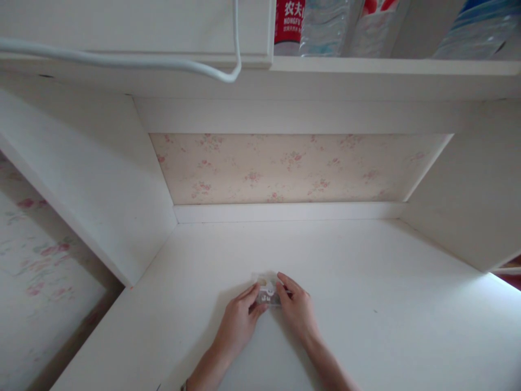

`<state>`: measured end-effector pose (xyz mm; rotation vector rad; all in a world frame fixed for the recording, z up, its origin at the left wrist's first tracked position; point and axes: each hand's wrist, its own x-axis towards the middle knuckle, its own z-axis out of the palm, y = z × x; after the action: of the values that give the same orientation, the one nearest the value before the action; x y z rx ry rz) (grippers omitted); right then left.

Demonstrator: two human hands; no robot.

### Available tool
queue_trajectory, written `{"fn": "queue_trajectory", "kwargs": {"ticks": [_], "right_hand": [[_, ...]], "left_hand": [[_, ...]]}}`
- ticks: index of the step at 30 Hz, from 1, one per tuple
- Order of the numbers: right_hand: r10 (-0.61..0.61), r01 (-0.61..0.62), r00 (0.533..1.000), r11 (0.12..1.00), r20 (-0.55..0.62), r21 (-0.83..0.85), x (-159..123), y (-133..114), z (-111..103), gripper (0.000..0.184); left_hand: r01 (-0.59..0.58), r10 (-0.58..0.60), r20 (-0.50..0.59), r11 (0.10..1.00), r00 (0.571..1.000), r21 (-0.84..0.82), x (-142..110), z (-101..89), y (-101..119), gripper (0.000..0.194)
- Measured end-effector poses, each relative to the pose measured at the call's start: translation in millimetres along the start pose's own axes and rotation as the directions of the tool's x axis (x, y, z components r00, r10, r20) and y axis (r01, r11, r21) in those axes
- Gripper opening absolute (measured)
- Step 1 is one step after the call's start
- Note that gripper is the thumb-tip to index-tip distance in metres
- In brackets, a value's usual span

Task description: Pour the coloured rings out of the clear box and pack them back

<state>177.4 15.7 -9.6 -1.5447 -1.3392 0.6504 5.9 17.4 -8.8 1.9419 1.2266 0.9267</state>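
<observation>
A small, flat, clear plastic case [267, 297] with a greyish lower part and white shapes on or in it is between my two hands, at or just above the white desktop. What exactly it contains is too small to tell. The fingers and thumb of my left hand [241, 315] grip its left side. On the other side, my right hand [296, 307] has its thumb and fingers closed on the right edge. My fingertips cover both ends of the case.
White side panels [122, 184] flank the desktop [391, 336], with flowered wallpaper [285, 168] at the back. Overhead, a shelf [391, 66] holds several plastic bottles [325, 27]. A white bent tube [163, 62] crosses the upper left.
</observation>
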Motion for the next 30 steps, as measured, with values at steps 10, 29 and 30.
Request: {"fn": "queue_trajectory", "kwargs": {"ticks": [10,29,30], "right_hand": [[0.016,-0.016,1.000,0.998,-0.003,-0.068,0,-3,-2,0.041],[-0.022,0.024,0.999,0.999,0.034,-0.047,-7,-16,-4,0.032],[-0.023,0.025,0.999,0.998,0.037,-0.050,-7,-17,-4,0.032]], "left_hand": [[0.030,-0.031,-0.014,0.998,0.999,-0.058,-2,0.8,4,0.047],[0.191,-0.191,-0.003,0.981,0.982,-0.043,7,-8.5,15,0.043],[0.198,-0.199,-0.007,0.979,0.980,-0.037,7,-8.5,15,0.042]]}}
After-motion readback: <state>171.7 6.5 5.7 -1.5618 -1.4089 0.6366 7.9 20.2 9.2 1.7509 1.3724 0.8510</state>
